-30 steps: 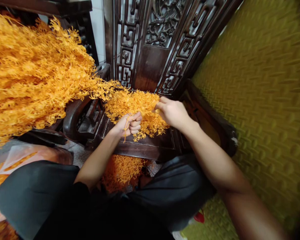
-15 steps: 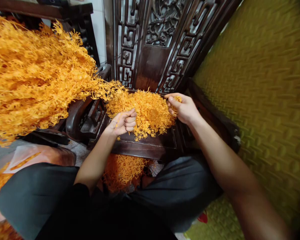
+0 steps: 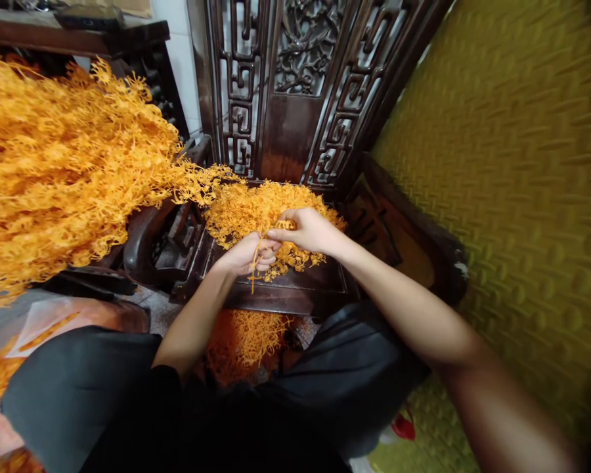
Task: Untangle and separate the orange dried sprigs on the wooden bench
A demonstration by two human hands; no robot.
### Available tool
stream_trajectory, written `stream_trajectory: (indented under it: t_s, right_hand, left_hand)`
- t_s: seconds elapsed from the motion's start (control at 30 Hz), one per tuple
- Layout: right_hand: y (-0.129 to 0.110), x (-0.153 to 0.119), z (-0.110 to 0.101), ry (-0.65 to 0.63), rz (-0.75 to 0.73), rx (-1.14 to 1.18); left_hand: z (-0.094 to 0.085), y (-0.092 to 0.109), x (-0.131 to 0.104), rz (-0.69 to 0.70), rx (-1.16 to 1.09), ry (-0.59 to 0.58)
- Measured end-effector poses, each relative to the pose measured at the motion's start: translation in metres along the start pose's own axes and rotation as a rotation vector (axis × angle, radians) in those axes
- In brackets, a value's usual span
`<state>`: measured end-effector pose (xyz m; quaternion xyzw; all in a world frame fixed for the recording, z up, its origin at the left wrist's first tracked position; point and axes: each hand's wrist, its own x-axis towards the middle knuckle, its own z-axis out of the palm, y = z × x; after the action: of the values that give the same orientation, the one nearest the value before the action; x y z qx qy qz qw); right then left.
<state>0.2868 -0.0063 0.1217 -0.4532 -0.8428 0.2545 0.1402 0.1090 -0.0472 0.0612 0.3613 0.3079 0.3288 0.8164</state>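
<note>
My left hand (image 3: 253, 254) is closed around a thin orange stem (image 3: 254, 268), whose end hangs below the fingers. Touching it from the right, my right hand (image 3: 303, 230) pinches small orange pieces (image 3: 286, 225) between thumb and fingers. Both hands meet above the front of a dark wooden chair seat (image 3: 295, 282). Behind and beneath them a heap of orange plastic-looking sprigs (image 3: 236, 205) covers much of the seat. The fingertips partly hide what they hold.
A large bundle of orange strands (image 3: 69, 164) fills the left side, reaching over the chair's armrest (image 3: 145, 243). More orange strands (image 3: 259, 335) lie below the seat. A carved chair back (image 3: 295, 125) stands behind; a yellow-green textured surface (image 3: 512, 184) is at the right.
My right hand has moved left from the heap's right edge to meet my left hand. My left hand has shifted slightly, and the view has moved a little.
</note>
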Motion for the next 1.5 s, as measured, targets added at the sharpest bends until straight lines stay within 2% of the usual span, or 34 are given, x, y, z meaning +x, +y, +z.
stream_trajectory:
  t_s: [0.13,0.2,0.27,0.37,0.43,0.47,0.57,0.7,0.83,0.97,1.03,1.1,1.23,1.27,1.3,1.4,1.5]
  right_hand:
    - [-0.002,0.0,0.007,0.064,-0.066,-0.104]
    - [0.0,0.001,0.006,0.082,-0.077,-0.099]
    - [0.007,0.005,-0.003,0.141,-0.002,0.02]
    - [0.026,0.012,-0.025,0.366,0.141,0.263]
    - [0.037,0.012,-0.039,0.492,0.141,0.383]
    - [0.041,0.011,-0.044,0.504,0.125,0.43]
    - [0.036,-0.002,-0.05,0.444,0.07,0.498]
    - [0.014,-0.019,-0.045,0.356,-0.029,0.45]
    - [-0.006,-0.015,-0.021,0.162,-0.123,0.214]
    - [-0.022,-0.001,0.009,0.159,-0.042,-0.112]
    - [-0.025,0.005,0.01,0.191,-0.03,-0.257]
    - [-0.02,0.008,-0.004,0.291,-0.018,-0.324]
    - [0.006,0.006,-0.048,0.75,0.016,-0.251]
    - [0.013,0.005,-0.055,0.817,0.009,-0.19]
    - [0.019,0.003,-0.059,0.831,0.001,-0.118]
    - [0.029,0.0,-0.052,0.65,-0.046,0.058]
    - [0.027,0.003,-0.031,0.43,-0.213,0.062]
  left_hand:
    - [0.002,-0.006,0.005,-0.006,0.032,0.046]
    - [0.0,-0.008,0.006,-0.002,0.013,0.027]
    - [-0.002,-0.009,0.005,0.006,-0.031,-0.025]
    - [-0.007,-0.007,0.001,-0.014,-0.11,-0.1]
    - [-0.011,-0.007,0.0,-0.036,-0.155,-0.127]
    - [-0.013,-0.007,0.0,-0.044,-0.174,-0.132]
    - [-0.019,-0.009,0.003,-0.057,-0.214,-0.126]
    - [-0.022,-0.013,0.009,-0.064,-0.206,-0.121]
    - [-0.014,-0.018,0.017,-0.11,-0.154,-0.049]
    - [-0.001,-0.022,0.025,-0.135,-0.123,0.116]
    - [0.002,-0.023,0.027,-0.118,-0.122,0.144]
    - [0.0,-0.026,0.028,-0.104,-0.121,0.151]
    - [-0.006,-0.037,0.03,-0.131,-0.086,0.203]
    - [-0.008,-0.039,0.031,-0.145,-0.079,0.211]
    - [-0.009,-0.041,0.031,-0.155,-0.076,0.213]
    - [-0.01,-0.042,0.032,-0.157,-0.082,0.207]
    - [-0.01,-0.04,0.032,-0.142,-0.083,0.215]
